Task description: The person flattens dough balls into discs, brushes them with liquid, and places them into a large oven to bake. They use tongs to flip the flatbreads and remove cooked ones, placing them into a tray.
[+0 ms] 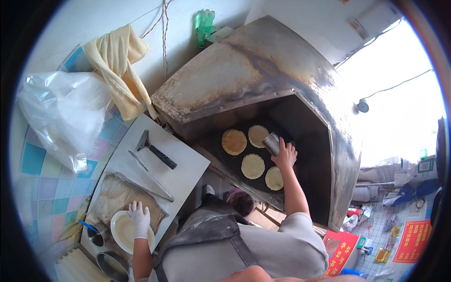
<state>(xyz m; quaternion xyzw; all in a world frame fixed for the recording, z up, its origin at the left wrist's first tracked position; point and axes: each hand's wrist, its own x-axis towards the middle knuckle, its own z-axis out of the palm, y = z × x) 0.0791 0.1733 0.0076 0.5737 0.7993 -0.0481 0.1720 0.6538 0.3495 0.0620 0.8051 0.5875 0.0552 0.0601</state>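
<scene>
My right hand (286, 155), bare, grips a metal shaker (271, 143) tilted over a dark griddle (236, 121) inside a hooded metal oven. Beneath and around it lie round flatbreads: a browned one (234, 142) at the left, a pale one (258, 136) by the shaker, another pale one (252, 166) in the middle, and one (274, 178) partly behind my forearm. My left hand (140, 219), in a white glove, reaches over a white bowl (121, 229) holding a pale substance. Its fingers are spread past the far rim; whether they touch the bowl is unclear.
On the white side table (190, 158) are a scraper (157, 151), a long thin blade (151, 176) and a stained cloth (116, 194). Two metal pots (112, 266) stand by the bowl. A plastic bag (67, 112) and a towel (119, 67) hang on the wall. The oven's hood (225, 75) overhangs the griddle.
</scene>
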